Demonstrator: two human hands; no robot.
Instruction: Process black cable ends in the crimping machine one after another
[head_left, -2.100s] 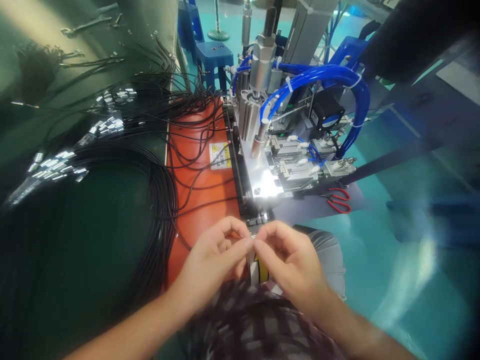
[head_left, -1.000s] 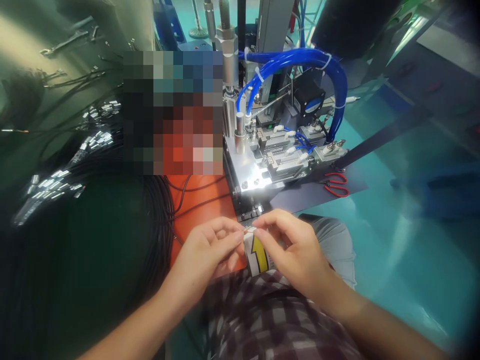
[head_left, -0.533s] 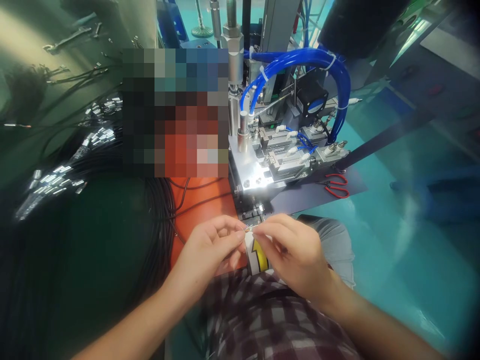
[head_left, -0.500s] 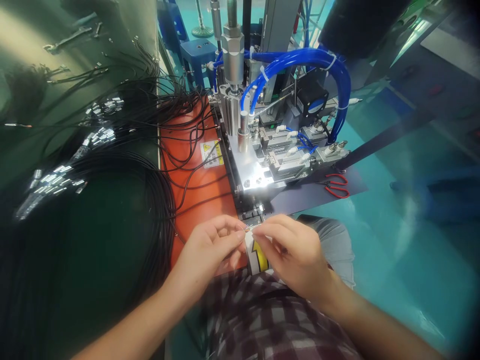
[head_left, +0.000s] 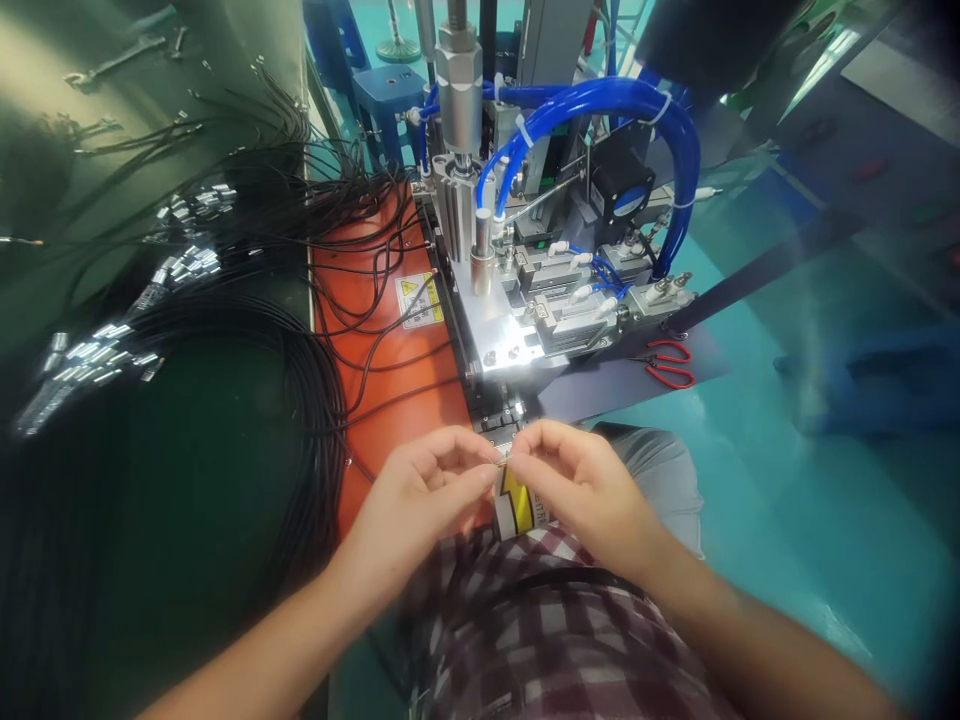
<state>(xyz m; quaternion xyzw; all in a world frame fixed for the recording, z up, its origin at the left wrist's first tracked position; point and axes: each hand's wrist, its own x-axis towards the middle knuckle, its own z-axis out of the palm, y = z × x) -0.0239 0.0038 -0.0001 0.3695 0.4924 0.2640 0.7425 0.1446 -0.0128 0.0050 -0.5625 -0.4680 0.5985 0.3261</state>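
Note:
Close in front of my body, my left hand and my right hand meet fingertip to fingertip. Thumb and forefinger of each are pinched on thin wires, pale and very fine; how many there are I cannot make out. Just behind the fingertips is the front end of a metal press machine. A label with a yellow arrow shows below the hands. Black cables run over the orange base plate left of the machine.
Coiled black cables with shiny metal ends cover the dark green surface at left. Red-handled pliers lie on the grey plate right of the machine. Blue air hoses arch over it. A blue stool stands behind.
My right fingers have shifted and closed in on the left fingertips, and the shiny length between them no longer shows. The view has moved slightly.

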